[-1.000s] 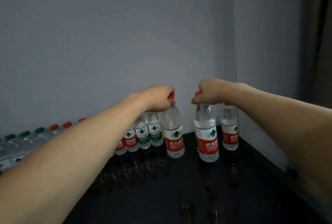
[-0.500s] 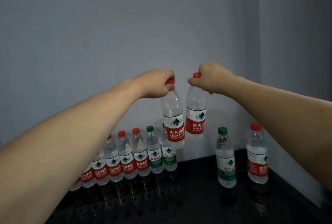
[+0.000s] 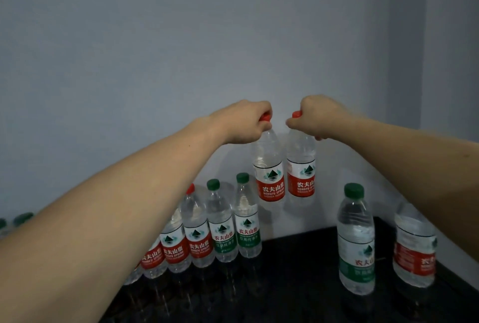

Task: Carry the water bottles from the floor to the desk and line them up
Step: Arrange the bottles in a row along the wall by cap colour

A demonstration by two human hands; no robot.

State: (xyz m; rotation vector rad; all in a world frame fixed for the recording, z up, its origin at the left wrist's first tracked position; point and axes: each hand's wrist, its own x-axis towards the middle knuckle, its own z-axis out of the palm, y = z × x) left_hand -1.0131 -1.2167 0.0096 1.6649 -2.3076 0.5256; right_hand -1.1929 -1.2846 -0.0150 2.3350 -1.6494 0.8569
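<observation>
Nearest, toward the desk's [image 3: 298,284] right edge, stood a green-label bottle [image 3: 356,239] and a red-label bottle [image 3: 414,245], apart from the rest. Farther back, a row [image 3: 220,232] of upright bottles ran along the back edge, ending short of the right corner. Above that gap, the left hand [image 3: 243,122] and right hand [image 3: 316,118] each gripped a red-capped bottle by its neck: left bottle [image 3: 268,167], right bottle [image 3: 300,164], hanging vertical, side by side, nearly touching. The open spot lay straight below them, so a plain descent probably extended the row.
</observation>
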